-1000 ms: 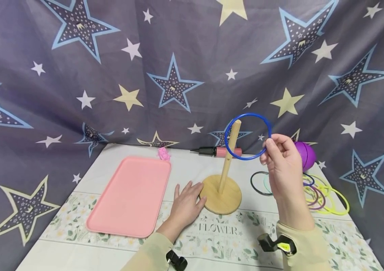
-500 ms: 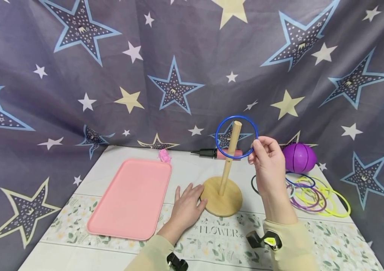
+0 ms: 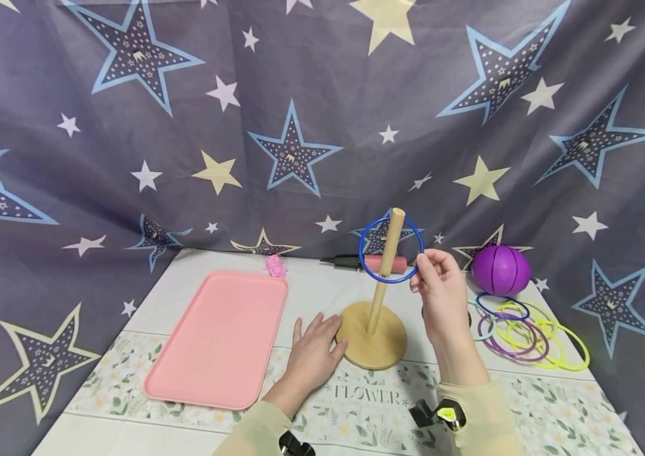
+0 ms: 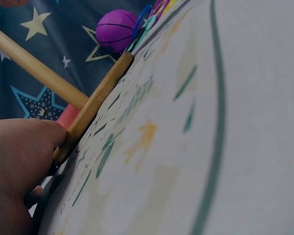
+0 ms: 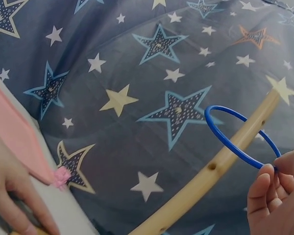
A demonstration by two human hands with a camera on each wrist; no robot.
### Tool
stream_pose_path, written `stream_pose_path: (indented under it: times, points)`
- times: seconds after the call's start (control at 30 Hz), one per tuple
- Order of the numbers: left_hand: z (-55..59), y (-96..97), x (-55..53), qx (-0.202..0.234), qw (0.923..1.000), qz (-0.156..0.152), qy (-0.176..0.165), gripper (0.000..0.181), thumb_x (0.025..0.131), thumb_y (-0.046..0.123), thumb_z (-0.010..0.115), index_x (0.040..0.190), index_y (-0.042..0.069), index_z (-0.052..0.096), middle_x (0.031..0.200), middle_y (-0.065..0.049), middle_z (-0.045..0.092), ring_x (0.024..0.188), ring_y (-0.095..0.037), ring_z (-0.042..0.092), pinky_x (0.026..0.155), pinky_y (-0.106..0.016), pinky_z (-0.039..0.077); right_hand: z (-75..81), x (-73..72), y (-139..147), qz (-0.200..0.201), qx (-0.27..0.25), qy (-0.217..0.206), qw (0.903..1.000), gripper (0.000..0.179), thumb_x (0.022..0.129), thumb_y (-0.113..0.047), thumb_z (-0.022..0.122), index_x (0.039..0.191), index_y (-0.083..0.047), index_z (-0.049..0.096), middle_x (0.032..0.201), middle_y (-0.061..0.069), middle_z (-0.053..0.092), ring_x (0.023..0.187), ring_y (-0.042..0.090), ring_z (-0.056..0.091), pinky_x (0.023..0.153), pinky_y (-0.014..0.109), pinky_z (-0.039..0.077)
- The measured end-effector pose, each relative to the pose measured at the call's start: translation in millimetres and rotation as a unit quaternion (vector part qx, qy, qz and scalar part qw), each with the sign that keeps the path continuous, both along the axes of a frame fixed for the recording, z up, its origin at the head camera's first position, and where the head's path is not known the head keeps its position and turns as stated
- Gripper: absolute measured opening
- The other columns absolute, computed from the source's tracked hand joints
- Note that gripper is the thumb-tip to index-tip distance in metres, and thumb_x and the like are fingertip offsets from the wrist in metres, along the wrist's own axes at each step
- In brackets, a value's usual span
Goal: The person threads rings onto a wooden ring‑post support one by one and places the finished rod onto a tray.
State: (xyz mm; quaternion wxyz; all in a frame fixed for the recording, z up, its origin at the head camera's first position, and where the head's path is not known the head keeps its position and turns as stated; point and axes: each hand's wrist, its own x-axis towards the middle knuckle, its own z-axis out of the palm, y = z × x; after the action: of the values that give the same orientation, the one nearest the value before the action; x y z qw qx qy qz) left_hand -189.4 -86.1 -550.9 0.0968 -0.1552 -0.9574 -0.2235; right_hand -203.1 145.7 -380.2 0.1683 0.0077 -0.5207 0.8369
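A wooden post [image 3: 390,247] rises from a round wooden base [image 3: 376,348]. My right hand [image 3: 442,288] pinches a blue ring [image 5: 225,139] by its right side between thumb and fingertips. The ring hangs tilted around the upper part of the post, whose top pokes out above it; in the right wrist view the ring's near side crosses in front of the wood. My left hand [image 3: 315,351] lies with extended fingers at the left edge of the base. Its thumb [image 4: 54,132] touches the base's rim in the left wrist view.
A pink tray [image 3: 219,342] lies on the left, a small pink toy [image 3: 275,266] behind it. A pink and black hand pump [image 3: 347,261] lies at the back. To the right are a purple ball [image 3: 501,270] and a pile of coloured rings [image 3: 518,339]. A starry curtain [image 3: 311,126] hangs behind.
My right hand has moved left and then down with the blue ring, which now sits lower around the post's top end. The left hand has stayed at the base.
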Motion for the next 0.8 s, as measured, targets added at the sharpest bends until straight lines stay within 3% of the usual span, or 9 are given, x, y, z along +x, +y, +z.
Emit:
stream_pose_path:
  times: [0.8]
  points:
    - [2.1,2.1,0.6,0.001,1.0000,0.003,-0.004,0.056,0.111,0.040,0.066,0.159,0.013,0.060,0.161,-0.003,0.060,0.159,-0.033,0.043,0.131,-0.071,0.013,-62.1,-1.3,13.2,0.021,0.060,-0.088,0.9941,0.007,0.113,-0.004,0.061,0.117,0.001,0.058,0.083,-0.001,0.059,0.065,0.008,0.057,0.059,0.017,0.048]
